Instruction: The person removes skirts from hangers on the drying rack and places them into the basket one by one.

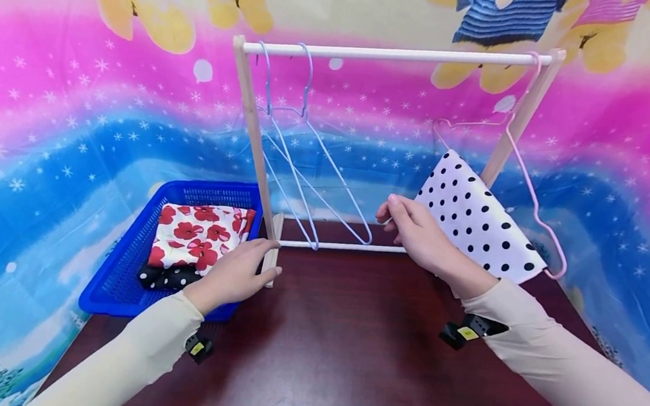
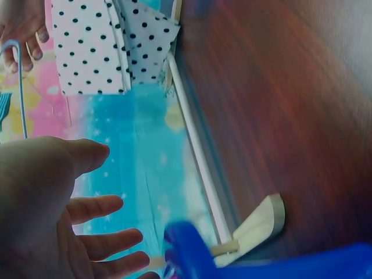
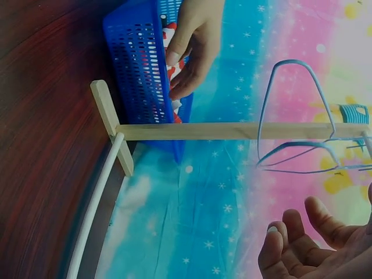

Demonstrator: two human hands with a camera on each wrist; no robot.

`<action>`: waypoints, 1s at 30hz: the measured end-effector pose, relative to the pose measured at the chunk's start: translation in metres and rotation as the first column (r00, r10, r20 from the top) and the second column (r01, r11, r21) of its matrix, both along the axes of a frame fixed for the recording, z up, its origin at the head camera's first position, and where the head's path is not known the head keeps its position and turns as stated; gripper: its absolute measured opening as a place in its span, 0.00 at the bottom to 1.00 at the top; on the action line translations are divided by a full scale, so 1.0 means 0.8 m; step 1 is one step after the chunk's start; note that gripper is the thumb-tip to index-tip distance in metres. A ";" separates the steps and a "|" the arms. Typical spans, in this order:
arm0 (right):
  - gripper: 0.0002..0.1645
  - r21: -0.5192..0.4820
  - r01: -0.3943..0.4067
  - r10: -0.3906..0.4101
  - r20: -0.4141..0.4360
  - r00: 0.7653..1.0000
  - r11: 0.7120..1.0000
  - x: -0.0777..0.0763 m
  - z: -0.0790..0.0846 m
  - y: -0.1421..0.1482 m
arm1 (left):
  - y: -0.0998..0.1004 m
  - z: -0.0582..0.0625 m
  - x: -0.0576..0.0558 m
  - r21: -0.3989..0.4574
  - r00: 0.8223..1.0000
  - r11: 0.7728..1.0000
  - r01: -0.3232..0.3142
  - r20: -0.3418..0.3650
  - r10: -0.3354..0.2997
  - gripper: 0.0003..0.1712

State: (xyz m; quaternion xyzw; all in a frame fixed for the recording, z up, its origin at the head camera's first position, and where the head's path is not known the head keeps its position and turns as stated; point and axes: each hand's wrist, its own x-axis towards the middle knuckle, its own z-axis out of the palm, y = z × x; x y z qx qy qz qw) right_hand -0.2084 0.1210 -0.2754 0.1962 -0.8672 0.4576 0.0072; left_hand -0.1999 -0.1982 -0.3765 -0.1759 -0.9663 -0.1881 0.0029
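My left hand (image 1: 237, 274) hovers beside the rack's left foot and the right edge of the blue basket (image 1: 115, 275); in the left wrist view its fingers spread with nothing in them. My right hand (image 1: 420, 232) is raised left of a folded white cloth with black dots (image 1: 468, 219), its fingers loosely bent and holding nothing, as the right wrist view also shows. That cloth hangs over a pink hanger (image 1: 534, 195) at the rack's right end. Two bare blue hangers (image 1: 290, 161) hang from the rail toward the left. A folded red-flowered cloth (image 1: 197, 234) lies in the basket.
The wooden rack has a white top rail (image 1: 396, 54) and a lower white bar (image 1: 350, 247). Under the flowered cloth is a black cloth with white dots (image 1: 164, 278). All stands on a dark red-brown table (image 1: 346, 359), with a printed curtain (image 1: 363, 103) behind.
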 end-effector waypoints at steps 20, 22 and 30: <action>0.30 0.031 0.023 -0.021 -0.051 0.998 0.999 0.020 0.000 0.031 | 0.040 -0.006 0.023 0.043 0.994 0.993 0.106 0.029 -0.107 0.30; 0.29 0.032 0.017 -0.015 -0.047 0.999 0.999 0.021 0.000 0.034 | 0.044 -0.006 0.024 0.053 0.993 0.992 0.113 0.023 -0.114 0.30; 0.25 0.056 0.005 -0.002 -0.051 0.999 0.998 0.024 -0.002 0.048 | 0.059 -0.006 0.029 0.110 0.986 0.984 0.142 0.073 -0.151 0.30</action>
